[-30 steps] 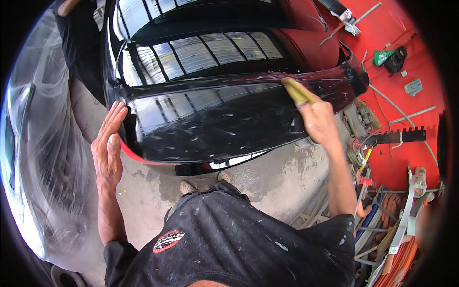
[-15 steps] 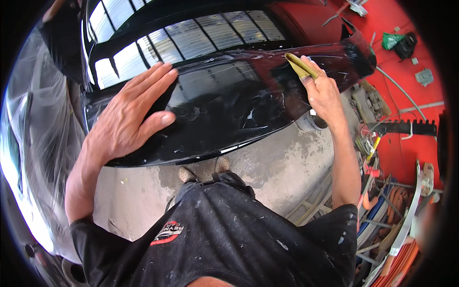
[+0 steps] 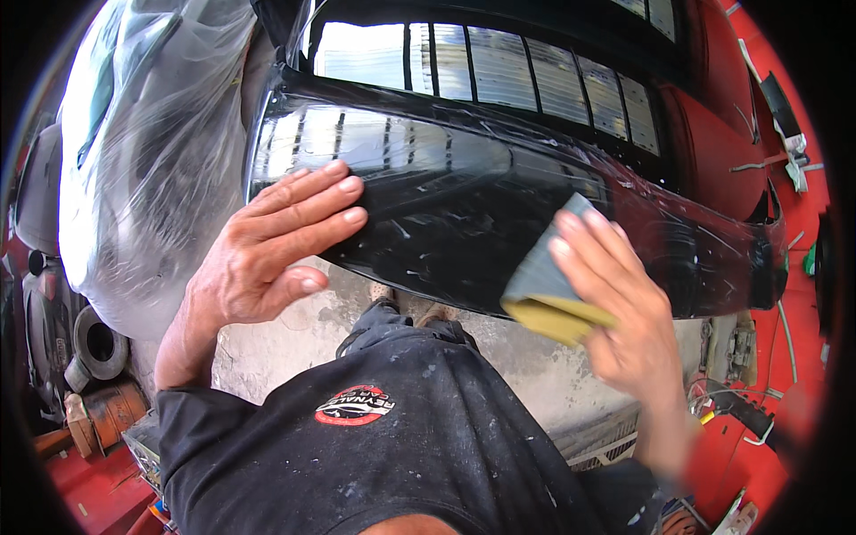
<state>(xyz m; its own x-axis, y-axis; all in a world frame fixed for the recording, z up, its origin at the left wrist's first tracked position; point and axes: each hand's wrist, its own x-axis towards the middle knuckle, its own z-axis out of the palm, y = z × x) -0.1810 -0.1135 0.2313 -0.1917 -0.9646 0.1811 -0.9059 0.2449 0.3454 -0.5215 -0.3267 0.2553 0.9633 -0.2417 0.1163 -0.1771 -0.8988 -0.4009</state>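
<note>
A folded grey-and-yellow sheet (image 3: 540, 275) is gripped by the right hand (image 3: 622, 314) at the near edge of a glossy black panel (image 3: 437, 214), right of its middle. The left hand (image 3: 254, 254) is held open, fingers extended, over the near left corner. Beyond the left edge, clear plastic sheeting (image 3: 156, 169) is seen.

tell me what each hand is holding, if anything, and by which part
The right hand holds a folded grey-and-yellow sheet by its right side, fingers laid over the grey face. The left hand is open over the black panel, holding nothing.
</note>
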